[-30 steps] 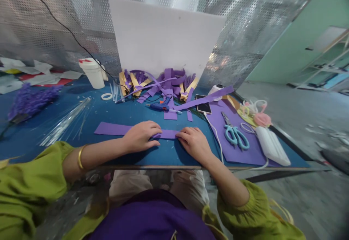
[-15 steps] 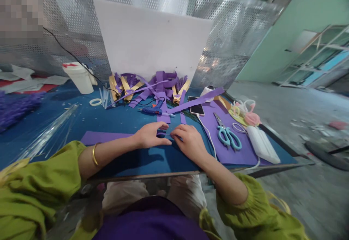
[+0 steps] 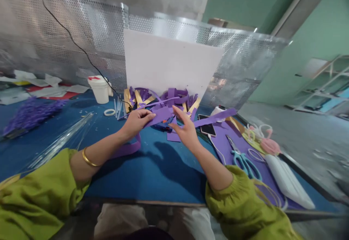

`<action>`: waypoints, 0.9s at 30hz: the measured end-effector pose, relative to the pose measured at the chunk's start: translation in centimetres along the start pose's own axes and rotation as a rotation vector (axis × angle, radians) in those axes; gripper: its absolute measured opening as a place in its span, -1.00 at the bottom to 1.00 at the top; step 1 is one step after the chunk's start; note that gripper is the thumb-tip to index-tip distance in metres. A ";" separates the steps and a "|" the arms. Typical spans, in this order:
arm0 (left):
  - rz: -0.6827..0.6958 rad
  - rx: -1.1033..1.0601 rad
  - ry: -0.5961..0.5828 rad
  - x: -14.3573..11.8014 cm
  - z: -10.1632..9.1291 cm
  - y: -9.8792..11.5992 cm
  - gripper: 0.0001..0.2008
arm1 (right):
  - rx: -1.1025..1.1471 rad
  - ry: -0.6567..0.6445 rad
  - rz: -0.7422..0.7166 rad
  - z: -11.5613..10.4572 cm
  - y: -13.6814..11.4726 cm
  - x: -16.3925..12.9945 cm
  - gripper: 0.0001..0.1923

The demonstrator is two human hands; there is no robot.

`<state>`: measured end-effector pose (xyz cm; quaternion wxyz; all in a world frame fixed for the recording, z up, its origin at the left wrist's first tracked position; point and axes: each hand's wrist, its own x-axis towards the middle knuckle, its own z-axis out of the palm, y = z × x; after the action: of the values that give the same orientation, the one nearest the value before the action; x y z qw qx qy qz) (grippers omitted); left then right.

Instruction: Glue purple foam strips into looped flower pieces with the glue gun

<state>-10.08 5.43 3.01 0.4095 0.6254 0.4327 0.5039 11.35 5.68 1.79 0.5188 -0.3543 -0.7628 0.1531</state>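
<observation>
Blue table [image 3: 152, 174]: left hand [image 3: 135, 122] fingers pinch purple strip [image 3: 160, 115]; right hand [image 3: 184, 131] fingers spread beside it.

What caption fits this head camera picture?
Left hand lifts a purple foam strip above the blue table; right hand open beside it.

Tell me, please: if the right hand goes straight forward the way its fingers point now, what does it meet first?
Probably the purple strip that the left hand holds up: the right hand is open, its fingertips almost at the strip's end. Behind lies the pile of purple scraps. Depth is unclear.
</observation>
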 end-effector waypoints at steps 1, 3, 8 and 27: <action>-0.008 0.013 -0.015 0.0 0.1 -0.3 -0.60 | 0.043 -0.024 0.024 -0.2 0.3 -0.3 -0.36; -0.044 0.024 -0.062 0.0 0.3 -0.7 -0.59 | 0.074 -0.083 0.033 -0.7 0.4 -0.6 -0.42; -0.087 0.032 -0.178 -0.3 0.4 -0.8 -0.59 | 0.052 -0.161 -0.020 -1.3 0.4 -0.3 -0.76; -0.307 -0.149 -0.201 -1.7 1.6 0.2 -0.66 | 0.064 -0.279 -0.080 -0.5 0.5 -0.8 -0.76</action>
<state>-8.66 3.59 2.44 0.5680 0.5672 0.4414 0.4010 12.20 5.41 1.15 0.4244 -0.2821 -0.8358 0.2041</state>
